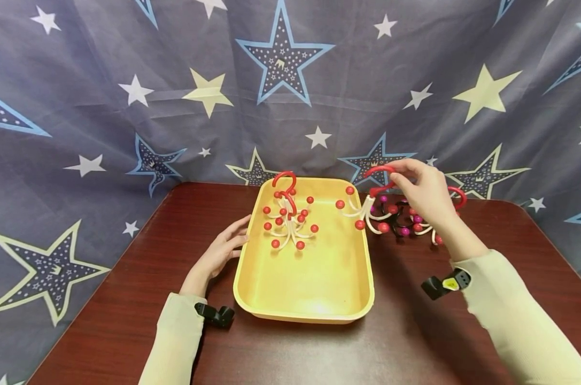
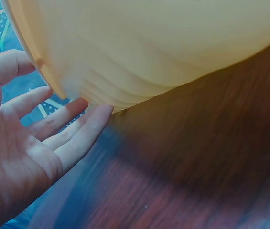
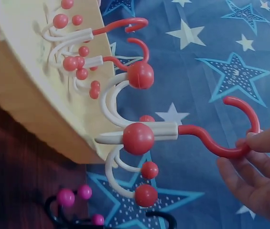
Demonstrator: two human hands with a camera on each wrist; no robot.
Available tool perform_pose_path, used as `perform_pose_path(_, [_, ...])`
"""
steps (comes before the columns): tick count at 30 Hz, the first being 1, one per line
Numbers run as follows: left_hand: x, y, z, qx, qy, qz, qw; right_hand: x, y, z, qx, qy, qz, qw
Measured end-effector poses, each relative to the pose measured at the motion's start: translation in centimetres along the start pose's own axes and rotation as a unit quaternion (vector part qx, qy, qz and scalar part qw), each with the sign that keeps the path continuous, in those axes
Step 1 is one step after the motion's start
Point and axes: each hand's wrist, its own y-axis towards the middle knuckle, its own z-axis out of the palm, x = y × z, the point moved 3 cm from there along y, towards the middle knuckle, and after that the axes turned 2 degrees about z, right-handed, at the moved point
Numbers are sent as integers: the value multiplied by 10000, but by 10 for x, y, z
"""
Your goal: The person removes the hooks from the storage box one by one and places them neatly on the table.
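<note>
Right hand (image 1: 427, 192) pinches red hook (image 1: 378, 169) of white-armed hanger (image 1: 367, 206), raised at two o'clock of yellow tray (image 1: 314, 286); left hand (image 1: 223, 248), fingers spread, at nine o'clock. Best: high grip, hanger upright, slow swing (red balls (image 1: 383, 228) could snag tray).

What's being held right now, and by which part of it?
The right hand holds a white hanger with red balls by its red hook. The left hand grips nothing; its fingers are at the yellow tray's side.
</note>
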Motion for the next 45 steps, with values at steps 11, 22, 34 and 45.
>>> perform_pose_path(11, [0,0,0,-26,120,-29,9999,-24,-27,-26,-140,-365,-90,9992])
perform_pose_path(22, [1,-1,0,-12,132,-4,9999,-46,-43,-25,-15,-636,-165,9978])
perform_pose_path(34, [2,0,0,-39,40,-36,10000,-53,-57,-30,232,-662,-170,9974])
perform_pose_path(45, [3,0,0,-8,6,-22,10000,-62,-66,-32,161,-719,-160,9972])
